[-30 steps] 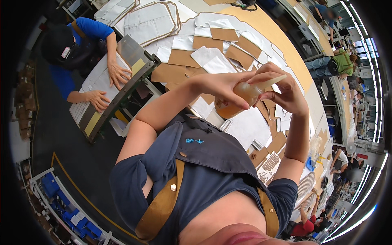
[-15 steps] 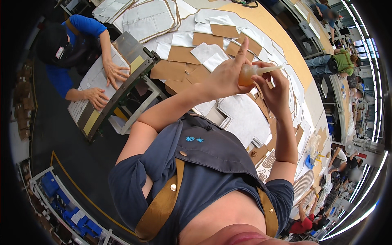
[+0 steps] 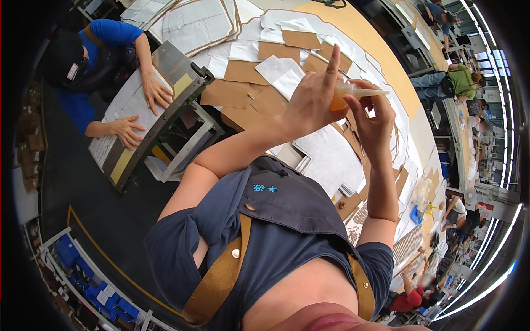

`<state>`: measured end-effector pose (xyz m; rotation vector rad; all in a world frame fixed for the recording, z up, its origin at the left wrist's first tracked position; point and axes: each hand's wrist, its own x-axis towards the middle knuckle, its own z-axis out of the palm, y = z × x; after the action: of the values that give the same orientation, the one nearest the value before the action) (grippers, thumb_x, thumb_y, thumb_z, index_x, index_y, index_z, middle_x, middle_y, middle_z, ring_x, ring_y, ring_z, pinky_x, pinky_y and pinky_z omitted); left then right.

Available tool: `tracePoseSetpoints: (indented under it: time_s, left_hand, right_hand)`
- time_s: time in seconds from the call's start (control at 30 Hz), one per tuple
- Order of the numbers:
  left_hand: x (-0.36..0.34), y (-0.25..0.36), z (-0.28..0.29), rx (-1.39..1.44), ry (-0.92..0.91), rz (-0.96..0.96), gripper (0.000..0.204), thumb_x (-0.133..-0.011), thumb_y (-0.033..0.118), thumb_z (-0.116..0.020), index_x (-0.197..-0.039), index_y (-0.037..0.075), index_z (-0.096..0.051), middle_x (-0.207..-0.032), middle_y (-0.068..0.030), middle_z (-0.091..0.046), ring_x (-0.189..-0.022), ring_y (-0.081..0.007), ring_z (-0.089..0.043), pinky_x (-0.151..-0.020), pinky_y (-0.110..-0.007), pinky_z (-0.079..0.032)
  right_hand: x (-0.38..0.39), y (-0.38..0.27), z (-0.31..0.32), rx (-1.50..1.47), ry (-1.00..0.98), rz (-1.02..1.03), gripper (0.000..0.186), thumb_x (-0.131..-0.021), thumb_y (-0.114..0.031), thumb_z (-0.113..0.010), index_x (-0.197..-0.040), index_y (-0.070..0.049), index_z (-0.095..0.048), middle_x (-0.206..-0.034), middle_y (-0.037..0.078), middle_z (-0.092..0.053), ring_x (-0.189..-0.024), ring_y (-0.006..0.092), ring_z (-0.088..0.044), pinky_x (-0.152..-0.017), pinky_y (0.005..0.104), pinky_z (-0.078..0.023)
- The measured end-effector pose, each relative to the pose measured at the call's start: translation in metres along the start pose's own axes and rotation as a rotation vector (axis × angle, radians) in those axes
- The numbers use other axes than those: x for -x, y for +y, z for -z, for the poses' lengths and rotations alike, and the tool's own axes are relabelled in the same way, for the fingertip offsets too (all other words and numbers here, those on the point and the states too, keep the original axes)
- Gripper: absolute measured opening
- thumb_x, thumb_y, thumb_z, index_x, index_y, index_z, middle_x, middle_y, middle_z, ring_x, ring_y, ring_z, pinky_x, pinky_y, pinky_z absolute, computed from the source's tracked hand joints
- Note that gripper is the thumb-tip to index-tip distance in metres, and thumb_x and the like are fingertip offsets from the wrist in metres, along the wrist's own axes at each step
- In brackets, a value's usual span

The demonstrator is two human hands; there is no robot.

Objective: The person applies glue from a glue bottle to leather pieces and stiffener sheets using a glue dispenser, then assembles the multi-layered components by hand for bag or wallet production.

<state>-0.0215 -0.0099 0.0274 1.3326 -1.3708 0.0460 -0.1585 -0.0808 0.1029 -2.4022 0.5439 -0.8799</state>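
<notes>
My left hand (image 3: 311,102) wraps round a small translucent squeeze bottle (image 3: 337,101) with amber liquid in it; its index finger points up. The bottle lies on its side above the table, its long thin nozzle pointing right. My right hand (image 3: 379,128) closes its thumb and fingers about the neck and nozzle end; the exact contact is partly hidden. Below both hands, white sheet pieces (image 3: 331,157) and brown pieces (image 3: 238,94) overlap on the worktable.
At the left, a co-worker in blue presses both hands on a white panel (image 3: 130,105) on a metal-framed stand (image 3: 160,124). Stacked panels (image 3: 196,25) lie at the far side. Blue bins (image 3: 67,249) fill a rack at lower left. More people work along tables at the right.
The bottle has shifted slightly right and its nozzle is more level. My left index finger has risen a little. Both hands keep their hold.
</notes>
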Motion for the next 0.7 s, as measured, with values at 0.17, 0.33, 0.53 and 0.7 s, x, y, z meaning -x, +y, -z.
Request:
tracePoseSetpoints:
  time_s: [0.17,0.33,0.53,0.7]
  left_hand:
    - [0.0,0.006,0.008,0.248,-0.171,0.012,0.12,-0.077,0.019,-0.083,-0.159,-0.001,0.002,-0.113,-0.0143,-0.062,-0.102,-0.034,-0.059,-0.09,-0.04,-0.048]
    - [-0.008,0.011,0.017,0.521,-0.423,0.123,0.116,-0.081,0.016,-0.08,-0.159,0.0,0.005,-0.121,-0.0147,-0.059,-0.108,-0.0262,-0.06,-0.092,-0.039,-0.049]
    - [-0.021,0.01,0.033,0.975,-0.796,0.243,0.121,-0.077,0.027,-0.084,-0.156,-0.007,0.0,-0.127,-0.022,-0.058,-0.119,-0.0249,-0.06,-0.097,-0.032,-0.048]
    - [-0.026,0.014,0.035,0.991,-0.786,0.107,0.11,-0.08,0.01,-0.075,-0.16,0.001,0.0,-0.142,-0.0158,-0.047,-0.112,-0.0204,-0.062,-0.095,-0.032,-0.052]
  right_hand:
    - [-0.011,0.006,0.025,0.059,-0.159,0.23,0.031,-0.079,-0.011,-0.083,-0.106,-0.004,-0.069,-0.099,0.005,-0.07,-0.076,0.0171,-0.058,-0.067,0.0286,-0.05]
    - [-0.021,-0.006,0.046,0.062,-0.342,0.257,0.036,-0.074,-0.007,-0.084,-0.107,-0.006,-0.07,-0.087,0.004,-0.063,-0.077,0.0193,-0.055,-0.068,0.0324,-0.048]
    - [-0.029,-0.024,0.065,-0.153,-0.598,0.185,0.033,-0.076,-0.015,-0.081,-0.106,-0.006,-0.071,-0.101,0.005,-0.07,-0.091,0.0252,-0.061,-0.079,0.0368,-0.051]
    - [-0.031,-0.02,0.069,-0.307,-0.659,0.163,0.029,-0.082,-0.013,-0.077,-0.109,-0.003,-0.07,-0.107,0.007,-0.071,-0.099,0.0282,-0.061,-0.087,0.0408,-0.05]
